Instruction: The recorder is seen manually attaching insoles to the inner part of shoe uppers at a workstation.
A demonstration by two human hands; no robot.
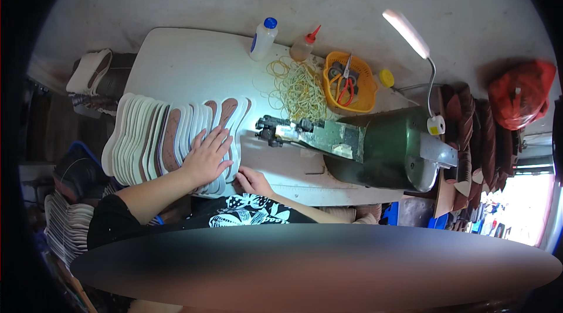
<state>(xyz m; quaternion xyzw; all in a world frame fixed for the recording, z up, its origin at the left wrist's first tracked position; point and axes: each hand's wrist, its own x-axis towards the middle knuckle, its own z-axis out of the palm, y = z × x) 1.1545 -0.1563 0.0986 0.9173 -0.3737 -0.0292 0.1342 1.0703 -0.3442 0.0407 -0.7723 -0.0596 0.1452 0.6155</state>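
Observation:
A fanned row of shoe insoles [124,143], white with some brown faces among them, overlaps across the left part of the white table. My left hand [207,153] lies flat on the right part of this row, fingers stretched out over the insoles. At the lower right end of the row, my right hand [253,182] has its fingers curled at the edge of the last insole [236,131], with its fingertips partly hidden. A dark green sewing machine [381,149] stands to the right of both hands, its head end pointing toward the insoles.
Behind the machine head lies a tangle of pale thread [299,90]. A yellow basket [368,99] with scissors, a red-tipped bottle [301,49] and a blue-capped bottle [263,40] stand at the back. A lit lamp [407,34] rises over the machine. More insoles [69,222] are stacked lower left.

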